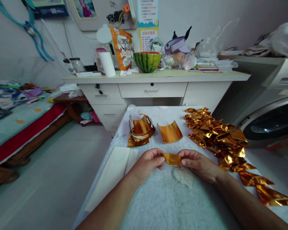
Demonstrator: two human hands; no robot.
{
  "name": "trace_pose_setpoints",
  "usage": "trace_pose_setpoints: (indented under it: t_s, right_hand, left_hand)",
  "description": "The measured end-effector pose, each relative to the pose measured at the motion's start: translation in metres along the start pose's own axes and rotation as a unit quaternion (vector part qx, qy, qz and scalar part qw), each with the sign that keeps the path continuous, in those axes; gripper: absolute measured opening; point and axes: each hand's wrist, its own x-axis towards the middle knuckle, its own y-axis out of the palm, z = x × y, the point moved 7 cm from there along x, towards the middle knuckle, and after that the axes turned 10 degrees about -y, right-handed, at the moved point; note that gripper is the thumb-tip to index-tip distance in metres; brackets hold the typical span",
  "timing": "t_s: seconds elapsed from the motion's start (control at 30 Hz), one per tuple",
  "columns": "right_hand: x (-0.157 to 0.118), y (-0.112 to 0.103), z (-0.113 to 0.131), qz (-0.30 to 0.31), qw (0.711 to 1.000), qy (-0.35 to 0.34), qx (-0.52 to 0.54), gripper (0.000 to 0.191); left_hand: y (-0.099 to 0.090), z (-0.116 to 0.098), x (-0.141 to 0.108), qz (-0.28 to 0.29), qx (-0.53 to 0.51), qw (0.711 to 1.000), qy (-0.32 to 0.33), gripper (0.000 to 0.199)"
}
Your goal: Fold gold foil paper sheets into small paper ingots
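Observation:
A small folded piece of gold foil paper is stretched between my two hands above the cloth-covered table. My left hand pinches its left end, and my right hand pinches the right end. Just beyond it lies a curved gold sheet. Further left is a stack of curled gold sheets with pale strips around it. Many folded gold foil pieces are heaped along the table's right side.
White paper sheets lie at the table's left. Behind stands a white desk with a watermelon half and an orange pouch. A washing machine is at right, a bed at left.

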Motion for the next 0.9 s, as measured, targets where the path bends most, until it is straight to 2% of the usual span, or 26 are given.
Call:
trace_pose_setpoints:
  t_s: [0.33,0.9]
  right_hand:
    - [-0.0027,-0.0017,-0.0007,-0.006,1.000,-0.028,-0.004,0.026]
    - [-0.0037,0.0043,0.0057,0.019,0.999,-0.033,-0.036,0.028]
  left_hand:
    - [0.0015,0.0014,-0.0021,0.005,-0.033,0.999,-0.020,0.035]
    - [0.0004,0.0027,-0.0026,0.007,0.010,1.000,-0.025,0.028]
